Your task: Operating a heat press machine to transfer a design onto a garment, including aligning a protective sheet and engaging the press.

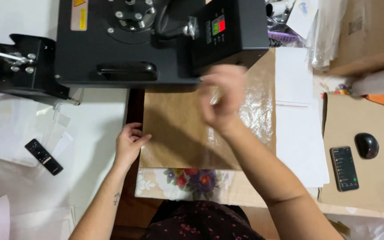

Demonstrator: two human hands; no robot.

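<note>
A brown paper sheet (pixel 178 129) lies flat below a black heat press (pixel 156 40). My left hand (pixel 129 143) rests on the sheet's left edge, fingers curled against it. My right hand (pixel 221 95) is blurred with motion above the sheet's upper right, near the press's front edge; its fingers are bunched, and whether it holds the thin clear plastic film (pixel 256 111) lying crinkled over the sheet's right side is not clear. A floral cloth (pixel 192 180) shows under the sheet's near edge.
A black remote (pixel 44 156) lies on white papers at the left. White sheets (pixel 296 120) lie right of the brown paper. Further right, a phone (pixel 344 168) and a black mouse (pixel 366 145) sit on cardboard (pixel 378 186). Another black machine part (pixel 18 66) stands at far left.
</note>
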